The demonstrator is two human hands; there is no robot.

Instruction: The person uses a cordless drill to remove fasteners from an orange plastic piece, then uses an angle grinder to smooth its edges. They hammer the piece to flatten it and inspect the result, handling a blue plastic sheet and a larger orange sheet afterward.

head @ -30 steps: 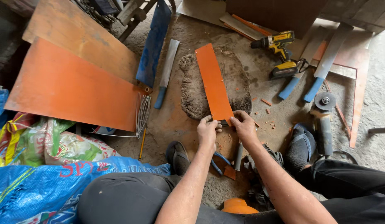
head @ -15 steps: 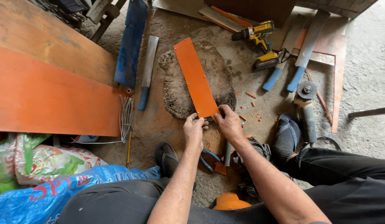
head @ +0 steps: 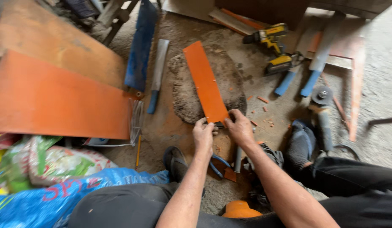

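Both hands grip the near end of the orange strip [head: 205, 82], which lies across a stump [head: 229, 84] on the floor: left hand [head: 203, 135] and right hand [head: 239, 126] with fingers closed on its edge. Best keep the strip flat and pinned evenly from both sides. Counted: one strip, one drill [head: 269, 40], one machete [head: 158, 74], two large orange sheets [head: 56, 101].

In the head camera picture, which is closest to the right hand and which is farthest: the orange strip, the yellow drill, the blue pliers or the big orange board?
From the right hand:
1. Orange strip, touching its fingers, just ahead.
2. Blue pliers, just below, toward the person.
3. Yellow drill, farther up, to the right.
4. Big orange board, far off on the left.
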